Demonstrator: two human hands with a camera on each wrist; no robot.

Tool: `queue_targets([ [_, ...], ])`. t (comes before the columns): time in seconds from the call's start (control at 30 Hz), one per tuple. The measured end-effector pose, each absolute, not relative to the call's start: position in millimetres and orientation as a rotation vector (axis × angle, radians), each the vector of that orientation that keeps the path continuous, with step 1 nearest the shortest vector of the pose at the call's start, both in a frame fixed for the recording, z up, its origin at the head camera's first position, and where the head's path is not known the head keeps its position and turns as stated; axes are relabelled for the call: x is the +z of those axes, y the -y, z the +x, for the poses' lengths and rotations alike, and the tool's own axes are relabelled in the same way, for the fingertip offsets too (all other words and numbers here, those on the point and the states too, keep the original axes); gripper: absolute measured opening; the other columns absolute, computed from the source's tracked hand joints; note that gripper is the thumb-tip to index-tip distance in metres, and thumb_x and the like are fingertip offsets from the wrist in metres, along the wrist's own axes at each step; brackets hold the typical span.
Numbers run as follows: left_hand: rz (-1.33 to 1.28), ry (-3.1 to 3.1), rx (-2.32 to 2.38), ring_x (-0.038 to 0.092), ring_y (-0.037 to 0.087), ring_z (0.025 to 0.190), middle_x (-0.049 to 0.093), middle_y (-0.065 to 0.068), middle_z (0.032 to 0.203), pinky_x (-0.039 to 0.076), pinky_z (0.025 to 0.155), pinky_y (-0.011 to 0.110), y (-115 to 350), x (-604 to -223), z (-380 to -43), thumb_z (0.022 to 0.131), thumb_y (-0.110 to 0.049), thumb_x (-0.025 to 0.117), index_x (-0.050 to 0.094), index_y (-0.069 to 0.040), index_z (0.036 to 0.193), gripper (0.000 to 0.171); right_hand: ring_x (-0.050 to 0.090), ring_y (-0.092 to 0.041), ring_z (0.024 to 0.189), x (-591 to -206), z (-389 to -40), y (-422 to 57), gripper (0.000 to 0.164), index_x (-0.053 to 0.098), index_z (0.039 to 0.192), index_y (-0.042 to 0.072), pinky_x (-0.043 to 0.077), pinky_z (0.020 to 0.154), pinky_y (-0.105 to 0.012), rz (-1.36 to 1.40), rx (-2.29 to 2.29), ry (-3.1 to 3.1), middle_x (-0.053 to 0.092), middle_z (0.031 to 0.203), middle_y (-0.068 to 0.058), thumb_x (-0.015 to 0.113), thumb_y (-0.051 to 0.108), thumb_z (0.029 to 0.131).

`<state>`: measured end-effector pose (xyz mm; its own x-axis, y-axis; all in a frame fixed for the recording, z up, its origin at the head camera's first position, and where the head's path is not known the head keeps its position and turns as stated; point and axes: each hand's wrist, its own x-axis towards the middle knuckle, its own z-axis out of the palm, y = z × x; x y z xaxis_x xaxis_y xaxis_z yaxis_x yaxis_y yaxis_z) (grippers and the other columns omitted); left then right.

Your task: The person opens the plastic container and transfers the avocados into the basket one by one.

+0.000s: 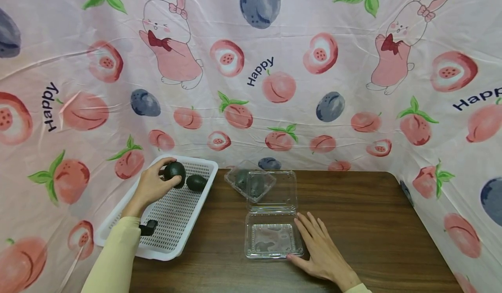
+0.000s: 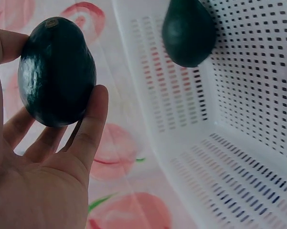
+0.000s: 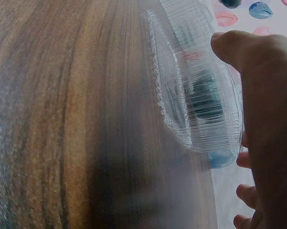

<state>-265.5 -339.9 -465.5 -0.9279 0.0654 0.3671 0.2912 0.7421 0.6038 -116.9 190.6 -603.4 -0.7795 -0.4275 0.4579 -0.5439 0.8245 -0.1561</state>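
My left hand (image 1: 154, 186) grips a dark green avocado (image 2: 56, 71) between thumb and fingers, above the far end of a white perforated basket (image 1: 182, 236). A second avocado (image 1: 196, 182) lies in the basket, close to the held one. An unlidded clear plastic clamshell box (image 1: 274, 236) sits on the table, its lid folded back away from me. Beside that box, my right hand (image 1: 323, 251) rests with fingers extended, thumb at the near corner and fingertips along the right side. No fruit shows inside its base.
Behind the box, another clear plastic box (image 1: 232, 175) holds dark avocados and overlaps the raised lid in the head view. The brown wooden table (image 1: 364, 223) reaches a printed curtain (image 1: 298, 123) at the back and sides. A black wrist camera (image 1: 149, 227) is on my left wrist.
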Motion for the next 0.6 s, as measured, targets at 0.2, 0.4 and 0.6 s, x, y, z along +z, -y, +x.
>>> queue_targets([
  [0.2, -0.224, 2.667, -0.991, 0.076, 0.048, 0.116, 0.070, 0.025, 0.150, 0.054, 0.090, 0.040, 347.9, -476.5, -269.0, 0.098, -0.023, 0.084, 0.066, -0.011, 0.151, 0.057, 0.052, -0.049, 0.159, -603.3, -116.7, -190.2, 0.102, 0.054, 0.166, 0.003, -0.008, 0.144, -0.029, 0.712, 0.394, 2.617, 0.054, 0.173, -0.018, 0.082, 0.069, 0.093],
  [0.4, -0.143, 2.739, -1.019, 0.072, 0.044, 0.118, 0.066, 0.025, 0.157, 0.053, 0.093, 0.041, 354.4, -486.7, -272.7, 0.101, -0.028, 0.081, 0.063, -0.011, 0.155, 0.060, 0.051, -0.047, 0.161, -602.9, -115.8, -188.9, 0.103, 0.053, 0.167, 0.004, 0.029, 0.134, -0.056, 0.693, 0.383, 2.634, 0.053, 0.175, -0.016, 0.081, 0.070, 0.093],
  [0.6, -0.098, 2.771, -1.030, 0.071, 0.037, 0.110, 0.064, 0.027, 0.158, 0.053, 0.089, 0.035, 360.2, -494.1, -275.8, 0.101, -0.030, 0.080, 0.062, -0.009, 0.158, 0.063, 0.050, -0.047, 0.161, -602.8, -115.0, -188.6, 0.103, 0.053, 0.167, 0.005, 0.031, 0.133, -0.057, 0.690, 0.383, 2.639, 0.053, 0.175, -0.016, 0.082, 0.069, 0.092],
])
